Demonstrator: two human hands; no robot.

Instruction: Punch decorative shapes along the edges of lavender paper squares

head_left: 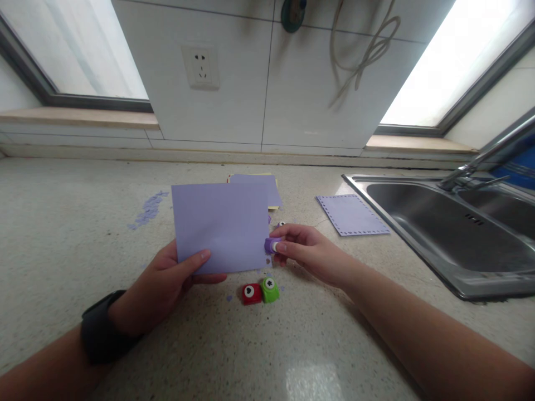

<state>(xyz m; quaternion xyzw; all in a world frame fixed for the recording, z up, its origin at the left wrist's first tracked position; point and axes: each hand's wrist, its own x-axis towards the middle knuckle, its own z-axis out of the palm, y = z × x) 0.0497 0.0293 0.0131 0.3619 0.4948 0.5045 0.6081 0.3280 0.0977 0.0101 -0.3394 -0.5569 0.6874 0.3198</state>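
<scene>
My left hand (179, 267) grips a sheet of lilac paper (221, 223) by its lower left part, thumb on the front and fingers behind. At the sheet's right edge, my right hand (303, 245) pinches a small purple craft punch (272, 245) between thumb and fingers. A few punched holes show along that edge near the lower corner. On the counter below the sheet sit a red craft punch (251, 294) and a green craft punch (270, 289), side by side. Another small punch (281, 224) is partly hidden behind my right fingers.
A stack of lilac and yellow paper (254, 179) lies behind the held sheet. Right of it is a lilac sheet with punched borders (353, 215), beside the steel sink (418, 223). Lilac paper scraps (149, 209) lie at left on the speckled counter (188, 356).
</scene>
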